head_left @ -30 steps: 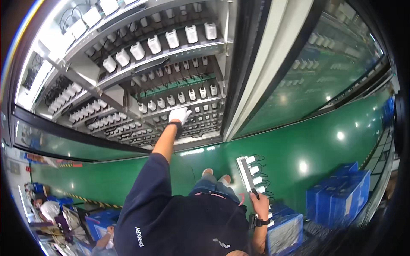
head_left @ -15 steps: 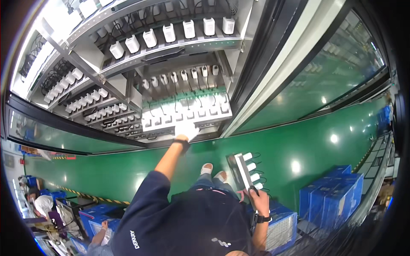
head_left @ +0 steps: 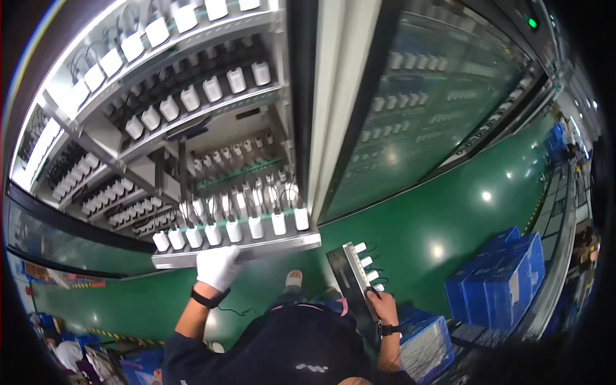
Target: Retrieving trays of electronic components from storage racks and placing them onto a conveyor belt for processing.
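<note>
My left hand (head_left: 218,267), in a white glove with a dark band at the wrist, is closed on the front edge of a metal pull-out shelf (head_left: 282,248). A row of white power adapters (head_left: 233,230) stands on that shelf, with dark cables rising behind them. The fingertips on the shelf are partly hidden. My bare right hand (head_left: 385,309), with a black watch, grips one end of a long dark rack (head_left: 348,276). Several white adapters (head_left: 366,262) with thin black cables are lined up along the rack's right side.
Upper tiers of the cabinet (head_left: 192,109) carry more rows of adapters. A pale door frame (head_left: 340,90) and glass door (head_left: 417,109) stand to the right. Blue crates (head_left: 497,282) sit on the green floor at right, another blue crate (head_left: 423,346) by my right arm.
The shelf under my left hand has come out of the cabinet toward me, adapters with it. My right hand still holds the rack. The head view has shifted.
</note>
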`<state>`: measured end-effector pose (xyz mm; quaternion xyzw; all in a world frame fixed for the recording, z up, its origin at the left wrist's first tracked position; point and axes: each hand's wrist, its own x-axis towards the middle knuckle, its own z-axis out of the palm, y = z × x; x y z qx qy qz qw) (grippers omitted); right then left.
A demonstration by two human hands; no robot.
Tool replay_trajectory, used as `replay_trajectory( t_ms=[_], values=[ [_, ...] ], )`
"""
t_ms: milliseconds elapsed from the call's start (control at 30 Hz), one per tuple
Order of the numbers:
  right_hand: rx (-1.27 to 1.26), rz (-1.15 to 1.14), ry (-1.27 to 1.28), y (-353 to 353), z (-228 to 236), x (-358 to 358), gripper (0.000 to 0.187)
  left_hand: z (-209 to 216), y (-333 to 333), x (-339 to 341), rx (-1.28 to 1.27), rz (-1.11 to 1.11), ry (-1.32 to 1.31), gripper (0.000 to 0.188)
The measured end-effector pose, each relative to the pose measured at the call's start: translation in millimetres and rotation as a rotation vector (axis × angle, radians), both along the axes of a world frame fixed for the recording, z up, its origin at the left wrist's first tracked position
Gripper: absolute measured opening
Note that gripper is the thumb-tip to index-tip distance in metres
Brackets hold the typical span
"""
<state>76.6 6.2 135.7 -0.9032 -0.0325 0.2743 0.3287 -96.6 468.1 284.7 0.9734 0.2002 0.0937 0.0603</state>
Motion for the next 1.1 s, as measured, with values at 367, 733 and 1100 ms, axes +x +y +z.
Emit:
replay_trajectory(
  t_ms=[367,733,1100],
  values=[
    [0.183,-0.288,0.029,-143,-21,55,0.061,-70,-95,128,-0.301,0.087,0.439,0.057],
    [0.117,-0.706,0.050,-292,-11,142,0.065,-134,-251,355,-0.791,0.008,0.586,0.050],
    [-0.057,-1.137,0.209,-440,-34,270,0.065,-208,-452,746,-1.161,-0.090,1.049,0.037]
  ],
)
